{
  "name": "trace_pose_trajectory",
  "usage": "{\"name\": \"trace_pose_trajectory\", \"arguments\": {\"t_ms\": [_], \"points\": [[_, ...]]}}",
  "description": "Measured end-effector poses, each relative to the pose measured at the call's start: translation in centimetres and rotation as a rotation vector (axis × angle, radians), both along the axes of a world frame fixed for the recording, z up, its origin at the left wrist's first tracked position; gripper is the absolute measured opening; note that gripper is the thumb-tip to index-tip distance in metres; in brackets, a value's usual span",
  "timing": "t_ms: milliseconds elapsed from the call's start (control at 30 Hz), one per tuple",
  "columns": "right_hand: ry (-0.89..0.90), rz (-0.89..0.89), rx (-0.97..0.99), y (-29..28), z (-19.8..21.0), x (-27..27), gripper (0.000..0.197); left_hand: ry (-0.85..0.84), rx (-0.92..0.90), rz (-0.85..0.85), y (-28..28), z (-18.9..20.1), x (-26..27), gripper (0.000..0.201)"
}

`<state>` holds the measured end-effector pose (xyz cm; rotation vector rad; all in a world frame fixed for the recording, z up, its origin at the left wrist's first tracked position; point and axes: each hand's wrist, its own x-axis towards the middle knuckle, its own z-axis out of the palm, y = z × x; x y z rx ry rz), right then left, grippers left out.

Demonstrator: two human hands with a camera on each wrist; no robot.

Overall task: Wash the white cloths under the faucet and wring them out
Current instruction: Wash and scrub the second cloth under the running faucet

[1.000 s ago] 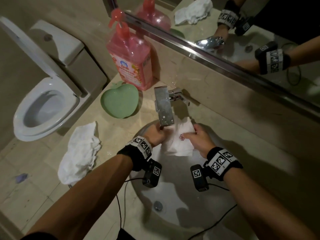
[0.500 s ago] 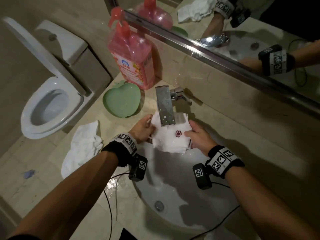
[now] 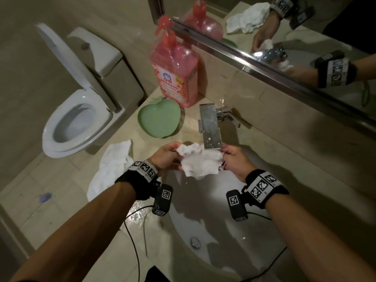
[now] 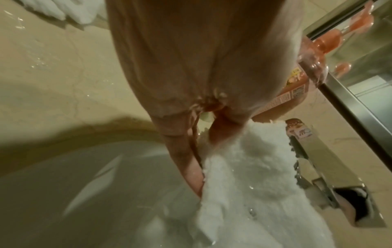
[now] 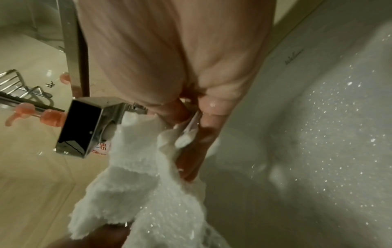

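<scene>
A wet white cloth [image 3: 200, 161] is bunched between both hands just under the end of the flat steel faucet [image 3: 209, 127], above the white sink [image 3: 223, 237]. My left hand [image 3: 168, 154] pinches its left edge; my right hand [image 3: 232, 157] grips its right edge. In the left wrist view the cloth [image 4: 250, 176] hangs from my fingers [image 4: 191, 161] beside the faucet spout [image 4: 331, 169]. From the right wrist, the cloth [image 5: 144, 181] drapes below the faucet outlet [image 5: 84, 127], held by my fingers [image 5: 201, 139]. A second white cloth [image 3: 114, 167] lies crumpled on the counter to the left.
A pink soap pump bottle [image 3: 175, 72] and a green apple-shaped dish [image 3: 159, 121] stand on the beige counter behind the sink. An open toilet [image 3: 77, 119] is at the left. A mirror [image 3: 284, 37] runs along the wall. Water is puddled on the counter [image 3: 138, 216]; black cables hang from my wrists.
The cloth was held spread flat with its red flower mark showing; now both hands have gathered it into a crumpled bunch under the faucet, and the mark is hidden.
</scene>
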<state>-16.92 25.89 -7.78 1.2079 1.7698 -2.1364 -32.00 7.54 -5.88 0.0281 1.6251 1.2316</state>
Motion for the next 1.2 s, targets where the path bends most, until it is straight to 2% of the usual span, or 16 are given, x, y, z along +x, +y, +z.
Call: {"name": "trace_pose_trajectory", "arguments": {"t_ms": [133, 233, 333, 367, 433, 467, 533, 567, 633, 667, 733, 800, 900, 1000, 1100, 1200], "points": [[-0.003, 0.037, 0.08, 0.7, 0.9, 1.3, 0.048, -0.132, 0.015, 0.075, 1.3, 0.3, 0.5, 0.022], [0.021, -0.057, 0.048, 1.3, 1.4, 1.9, 0.038, 0.053, -0.016, -0.12, 2.3, 0.1, 0.9, 0.013], [0.007, -0.087, -0.001, 2.3, 1.5, 2.7, 0.015, 0.369, -0.13, -0.435, 3.6, -0.5, 1.0, 0.042], [0.011, -0.042, 0.021, 2.6, 1.5, 3.0, 0.017, 0.43, -0.168, -0.507, 4.2, -0.5, 1.0, 0.05], [0.01, 0.099, 0.164, 2.9, 1.7, 3.5, 0.017, 0.417, -0.201, -0.611, 5.5, -0.7, 1.0, 0.067], [0.012, 0.147, 0.229, 2.9, 1.6, 3.6, 0.02, 0.385, -0.211, -0.667, 6.1, -0.7, 1.1, 0.067], [0.02, 0.178, 0.305, 3.0, 1.4, 3.5, 0.039, 0.352, -0.248, -0.758, 7.0, -0.7, 1.2, 0.06], [0.029, 0.185, 0.326, 3.0, 1.5, 3.3, 0.049, 0.367, -0.273, -0.794, 7.4, -0.9, 1.3, 0.064], [0.039, 0.194, 0.368, 3.1, 1.5, 3.0, 0.058, 0.438, -0.323, -0.881, 8.3, -1.3, 1.6, 0.097], [0.048, 0.205, 0.395, 3.1, 1.5, 3.0, 0.055, 0.477, -0.344, -0.925, 8.8, -1.5, 1.9, 0.105], [0.067, 0.254, 0.469, 3.0, 1.6, 3.0, 0.049, 0.54, -0.369, -0.988, 9.5, -2.0, 2.3, 0.094], [0.07, 0.301, 0.513, 3.1, 1.3, 2.9, 0.044, 0.59, -0.412, -0.988, 9.6, -2.3, 2.4, 0.056], [0.02, 0.3, 0.388, 3.5, 0.9, 2.9, 0.038, 0.704, -0.419, -0.974, 8.7, -2.2, 2.3, 0.022], [-0.001, 0.284, 0.196, 3.7, 0.6, 2.2, 0.054, 0.79, -0.318, -0.889, 7.6, -1.8, 2.5, 0.029], [-0.04, 0.301, 0.007, 2.9, 0.5, 0.8, 0.073, 0.874, -0.244, -0.792, 6.5, -1.3, 2.3, 0.025], [-0.088, 0.325, -0.189, 1.4, -0.4, -0.6, 0.081, 0.919, -0.195, -0.842, 5.8, -0.9, 2.0, 0.048]]}}
